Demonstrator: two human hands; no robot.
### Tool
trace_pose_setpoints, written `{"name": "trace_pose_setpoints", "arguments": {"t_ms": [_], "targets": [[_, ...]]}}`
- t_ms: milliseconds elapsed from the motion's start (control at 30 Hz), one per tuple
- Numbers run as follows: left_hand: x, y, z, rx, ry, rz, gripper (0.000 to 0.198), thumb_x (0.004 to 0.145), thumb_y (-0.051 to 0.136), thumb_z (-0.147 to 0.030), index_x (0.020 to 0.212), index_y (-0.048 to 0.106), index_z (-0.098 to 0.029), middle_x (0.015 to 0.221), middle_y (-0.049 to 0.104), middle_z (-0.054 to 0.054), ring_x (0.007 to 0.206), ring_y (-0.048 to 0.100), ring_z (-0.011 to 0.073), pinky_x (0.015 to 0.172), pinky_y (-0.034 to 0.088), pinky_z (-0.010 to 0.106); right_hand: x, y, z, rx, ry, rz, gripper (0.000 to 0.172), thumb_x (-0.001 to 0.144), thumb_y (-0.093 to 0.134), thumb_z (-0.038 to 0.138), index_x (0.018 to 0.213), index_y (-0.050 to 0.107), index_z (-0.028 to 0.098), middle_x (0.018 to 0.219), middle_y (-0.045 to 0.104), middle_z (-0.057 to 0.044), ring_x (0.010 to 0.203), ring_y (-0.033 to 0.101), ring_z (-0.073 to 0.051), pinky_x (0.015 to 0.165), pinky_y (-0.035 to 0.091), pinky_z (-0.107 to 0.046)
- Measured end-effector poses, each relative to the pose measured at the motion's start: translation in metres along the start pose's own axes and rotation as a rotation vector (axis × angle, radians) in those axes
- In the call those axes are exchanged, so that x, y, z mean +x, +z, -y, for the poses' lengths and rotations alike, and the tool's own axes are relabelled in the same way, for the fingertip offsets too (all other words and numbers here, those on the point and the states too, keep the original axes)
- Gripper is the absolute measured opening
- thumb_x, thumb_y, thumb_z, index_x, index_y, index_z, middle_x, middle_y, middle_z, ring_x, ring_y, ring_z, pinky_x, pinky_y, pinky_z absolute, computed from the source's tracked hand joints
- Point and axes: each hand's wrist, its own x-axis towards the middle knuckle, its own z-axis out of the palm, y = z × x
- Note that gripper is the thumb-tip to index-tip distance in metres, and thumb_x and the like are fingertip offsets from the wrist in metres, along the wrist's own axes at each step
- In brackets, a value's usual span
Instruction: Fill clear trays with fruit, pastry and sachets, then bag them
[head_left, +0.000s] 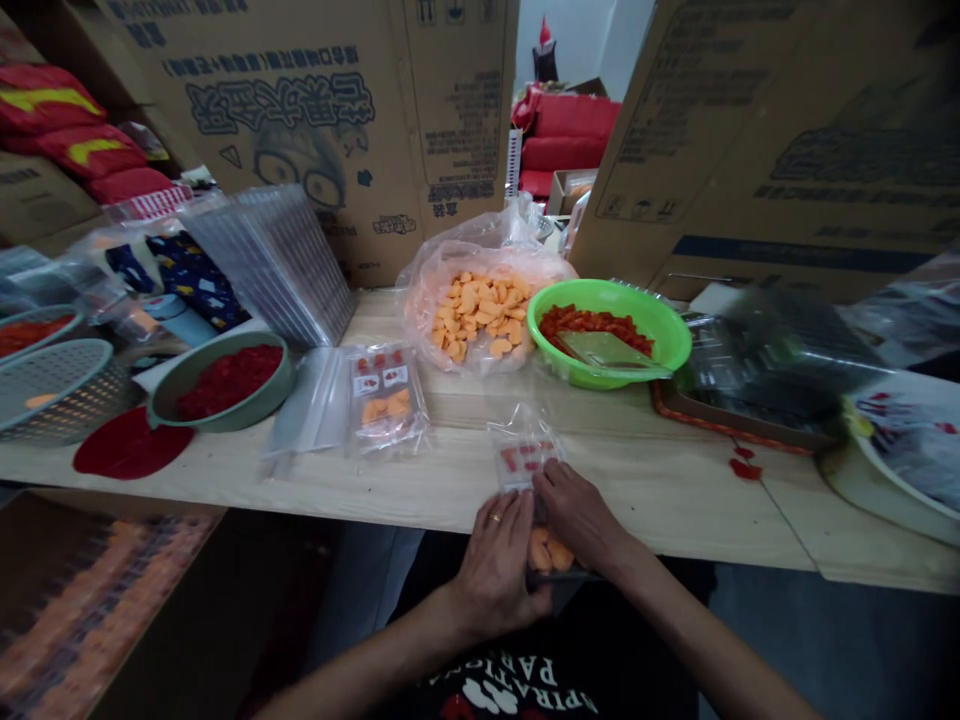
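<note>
At the near edge of the wooden table, both my hands press on a small clear packet that holds red pieces at its far end and orange pieces near me. My left hand grips its left side, fingers curled, a ring on one finger. My right hand pinches its right side. A filled packet of the same kind lies farther left on the table.
A clear bag of orange pieces and a green bowl of red pieces stand behind the hands. To the left are a grey-green bowl of red pieces, stacked clear trays and a perforated basket. Cardboard boxes wall the back.
</note>
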Motion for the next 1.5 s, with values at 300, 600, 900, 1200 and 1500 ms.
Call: {"name": "trace_pose_setpoints", "arguments": {"t_ms": [300, 600, 900, 1200, 1500], "targets": [[0.025, -0.018, 0.020, -0.155, -0.050, 0.168, 0.105, 0.073, 0.082, -0.034, 0.156, 0.018, -0.020, 0.155, 0.032, 0.025, 0.145, 0.033, 0.0401, 0.112, 0.036, 0.062, -0.004, -0.001, -0.015, -0.091, 0.120, 0.123, 0.014, 0.090, 0.055, 0.007, 0.102, 0.058, 0.016, 0.096, 0.063, -0.010, 0.090, 0.057, -0.025, 0.081, 0.045, -0.035], [0.048, -0.005, 0.025, -0.296, -0.090, 0.030, 0.062, 0.078, 0.072, -0.017, 0.136, 0.048, -0.019, 0.141, 0.050, 0.016, 0.134, 0.046, 0.0299, 0.112, 0.042, 0.053, -0.006, -0.024, 0.011, 0.161, 0.012, 0.269, 0.038, 0.077, 0.052, -0.003, 0.110, 0.058, 0.016, 0.109, 0.064, -0.011, 0.101, 0.059, -0.023, 0.086, 0.046, -0.035], [0.070, -0.003, 0.026, -0.150, -0.056, 0.057, 0.041, 0.074, 0.067, -0.010, 0.114, 0.057, -0.017, 0.145, 0.045, 0.017, 0.137, 0.040, 0.0345, 0.108, 0.043, 0.056, -0.009, -0.019, 0.012, -0.027, 0.218, 0.118, 0.038, 0.072, 0.047, -0.005, 0.103, 0.063, 0.012, 0.099, 0.063, -0.014, 0.092, 0.055, -0.028, 0.082, 0.043, -0.039], [0.064, 0.003, 0.023, -0.425, -0.264, -0.133, 0.079, 0.077, 0.069, -0.026, 0.145, 0.028, -0.020, 0.147, 0.038, 0.018, 0.140, 0.037, 0.0334, 0.113, 0.037, 0.054, -0.030, -0.032, 0.024, 0.288, 0.064, -0.207, 0.023, 0.085, 0.041, -0.001, 0.082, 0.055, 0.018, 0.086, 0.056, -0.008, 0.083, 0.051, -0.022, 0.078, 0.045, -0.035], [0.066, -0.037, 0.007, -1.476, -0.854, 0.190, 0.082, 0.072, 0.077, -0.029, 0.144, 0.038, -0.020, 0.122, 0.063, 0.014, 0.096, 0.067, 0.0230, 0.079, 0.054, 0.033, -0.033, -0.029, 0.014, 0.392, 0.240, -0.499, 0.018, 0.095, 0.045, 0.004, 0.095, 0.049, 0.021, 0.088, 0.054, -0.005, 0.083, 0.054, -0.019, 0.074, 0.045, -0.032]]}}
